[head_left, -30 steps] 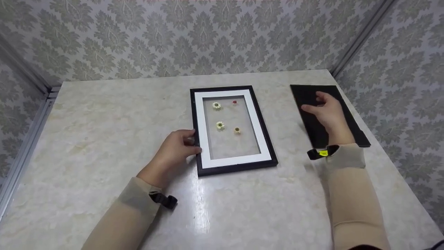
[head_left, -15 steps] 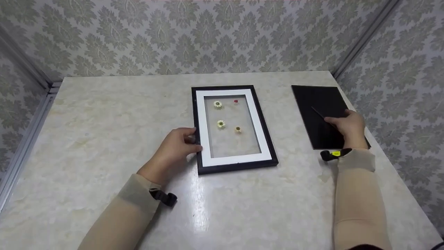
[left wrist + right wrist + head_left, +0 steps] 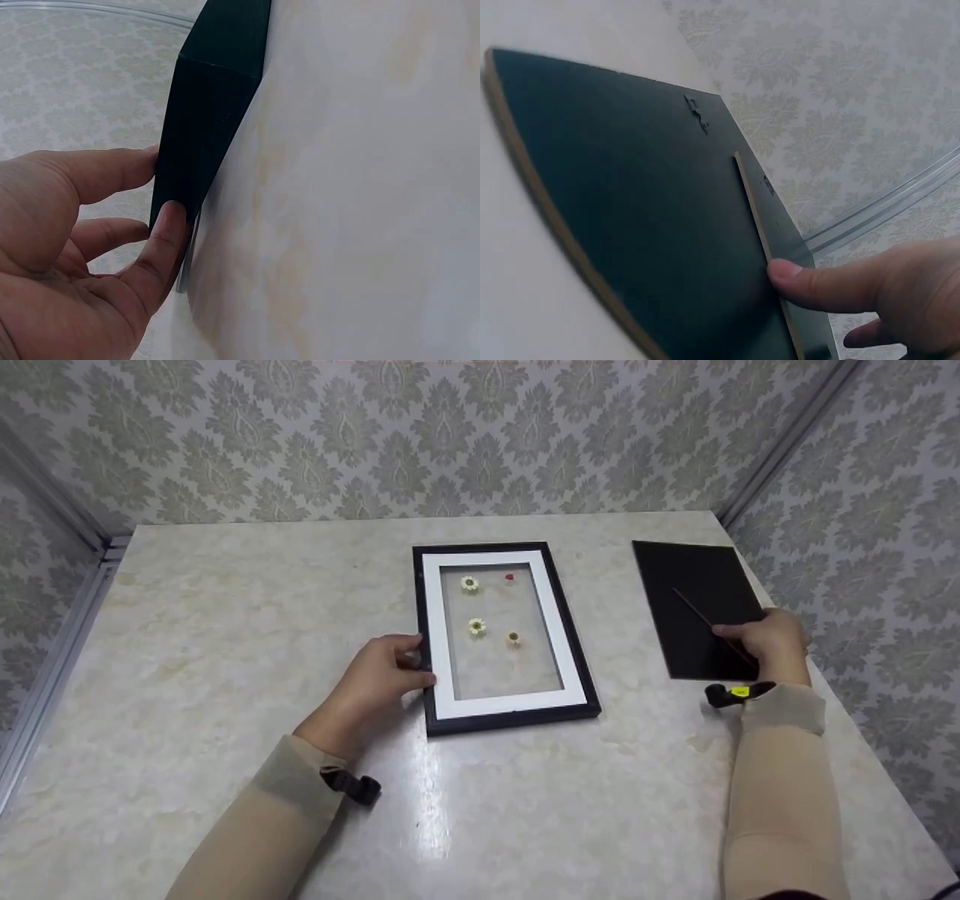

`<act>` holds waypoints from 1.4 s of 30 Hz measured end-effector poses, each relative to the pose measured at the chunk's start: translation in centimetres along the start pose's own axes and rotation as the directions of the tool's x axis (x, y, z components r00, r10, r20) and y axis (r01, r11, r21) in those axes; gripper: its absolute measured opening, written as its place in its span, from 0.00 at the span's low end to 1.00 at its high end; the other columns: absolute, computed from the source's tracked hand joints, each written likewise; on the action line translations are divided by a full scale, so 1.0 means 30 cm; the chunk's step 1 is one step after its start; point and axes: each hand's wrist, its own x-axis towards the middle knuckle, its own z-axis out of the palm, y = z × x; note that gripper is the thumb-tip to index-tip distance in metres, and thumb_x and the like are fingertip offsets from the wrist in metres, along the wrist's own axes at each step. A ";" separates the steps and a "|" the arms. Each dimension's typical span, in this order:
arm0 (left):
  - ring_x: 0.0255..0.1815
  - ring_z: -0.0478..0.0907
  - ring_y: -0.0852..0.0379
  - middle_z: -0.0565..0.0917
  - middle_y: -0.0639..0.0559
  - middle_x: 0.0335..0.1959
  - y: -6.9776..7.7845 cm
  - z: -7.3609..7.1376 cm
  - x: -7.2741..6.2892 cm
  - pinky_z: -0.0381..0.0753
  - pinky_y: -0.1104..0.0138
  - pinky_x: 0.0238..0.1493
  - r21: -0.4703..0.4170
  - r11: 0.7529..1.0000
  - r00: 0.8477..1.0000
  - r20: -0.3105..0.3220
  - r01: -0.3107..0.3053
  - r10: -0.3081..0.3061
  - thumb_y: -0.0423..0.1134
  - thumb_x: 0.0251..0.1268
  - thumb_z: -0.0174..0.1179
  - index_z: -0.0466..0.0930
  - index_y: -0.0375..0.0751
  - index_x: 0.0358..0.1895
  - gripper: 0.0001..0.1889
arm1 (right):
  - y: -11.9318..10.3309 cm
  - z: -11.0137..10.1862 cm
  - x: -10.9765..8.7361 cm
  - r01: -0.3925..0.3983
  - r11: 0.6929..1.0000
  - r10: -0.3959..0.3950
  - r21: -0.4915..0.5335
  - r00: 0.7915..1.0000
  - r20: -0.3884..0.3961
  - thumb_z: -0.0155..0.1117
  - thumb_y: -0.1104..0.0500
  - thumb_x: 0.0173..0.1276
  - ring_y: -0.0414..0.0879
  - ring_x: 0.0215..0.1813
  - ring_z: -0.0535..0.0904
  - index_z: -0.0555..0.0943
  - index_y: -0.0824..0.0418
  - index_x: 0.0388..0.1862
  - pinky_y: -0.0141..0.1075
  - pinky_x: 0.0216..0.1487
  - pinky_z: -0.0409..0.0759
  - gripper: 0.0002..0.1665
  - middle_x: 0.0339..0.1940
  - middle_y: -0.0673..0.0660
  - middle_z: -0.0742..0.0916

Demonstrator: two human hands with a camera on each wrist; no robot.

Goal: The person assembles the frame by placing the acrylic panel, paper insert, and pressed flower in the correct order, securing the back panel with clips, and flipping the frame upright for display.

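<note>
Frame (image 3: 517,719) flat mid-worktop (image 3: 247,637), 4 small flowers (image 3: 469,584) within its white border (image 3: 495,708). Left hand (image 3: 373,679) curled round its left edge, fingers part-bent. Right hand (image 3: 776,641) pinches right edge of back board (image 3: 694,641), thumb against thin strip (image 3: 751,202). Frame likely light, rigid; clear centre (image 3: 501,676) fragile, so lift by black rim (image 3: 562,607). Board probably stiff, a bit slick; take it by edges.

- I'm in a booth-like workspace; can't tell if home or studio
- damask-patterned wallpaper (image 3: 442,442) on three sides
- metal strips (image 3: 789,439) along both corners
- my marbled table (image 3: 247,585) takes up most of it
</note>
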 end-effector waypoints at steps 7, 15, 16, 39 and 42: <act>0.73 0.86 0.37 0.86 0.31 0.71 0.004 0.003 -0.002 0.82 0.48 0.79 -0.014 1.000 1.000 0.003 -0.004 0.004 0.32 0.75 0.74 0.70 0.28 0.84 0.38 | 0.003 0.004 0.005 0.026 0.998 -0.027 0.053 1.000 0.010 0.84 0.42 0.71 0.79 0.91 0.56 0.45 0.77 0.92 0.64 0.94 0.58 0.75 0.92 0.80 0.56; 0.73 0.85 0.38 0.87 0.30 0.71 0.001 -0.001 -0.007 0.82 0.49 0.78 -0.028 1.000 1.000 0.000 0.010 -0.010 0.32 0.75 0.73 0.69 0.29 0.85 0.39 | -0.037 -0.004 -0.003 -0.020 0.984 0.006 0.178 0.997 0.076 0.82 0.48 0.73 0.71 0.91 0.62 0.45 0.77 0.93 0.57 0.94 0.63 0.71 0.94 0.76 0.57; 0.73 0.85 0.38 0.86 0.30 0.71 0.000 -0.001 -0.008 0.82 0.49 0.78 -0.030 0.999 1.000 -0.002 0.012 -0.012 0.32 0.75 0.73 0.69 0.29 0.85 0.39 | -0.040 -0.010 -0.005 -0.026 0.979 0.008 0.202 0.996 0.090 0.79 0.50 0.76 0.71 0.92 0.60 0.45 0.74 0.94 0.58 0.94 0.63 0.68 0.95 0.75 0.55; 0.73 0.86 0.37 0.86 0.29 0.71 -0.001 0.002 0.001 0.84 0.50 0.75 0.012 1.000 1.000 -0.005 -0.017 0.017 0.33 0.74 0.74 0.70 0.28 0.84 0.39 | -0.156 -0.057 -0.103 -0.266 0.255 -0.181 0.930 0.931 0.316 0.66 0.71 0.82 0.45 0.46 0.88 0.74 0.43 0.86 0.35 0.42 0.92 0.41 0.52 0.46 0.90; 0.74 0.85 0.37 0.86 0.29 0.73 0.002 0.001 0.005 0.85 0.50 0.75 0.010 1.000 1.000 0.002 -0.013 0.013 0.33 0.74 0.75 0.70 0.28 0.84 0.39 | -0.190 -0.038 -0.124 -0.274 0.191 -0.304 0.943 0.897 0.322 0.62 0.74 0.83 0.50 0.45 0.90 0.79 0.51 0.78 0.39 0.42 0.93 0.31 0.52 0.52 0.91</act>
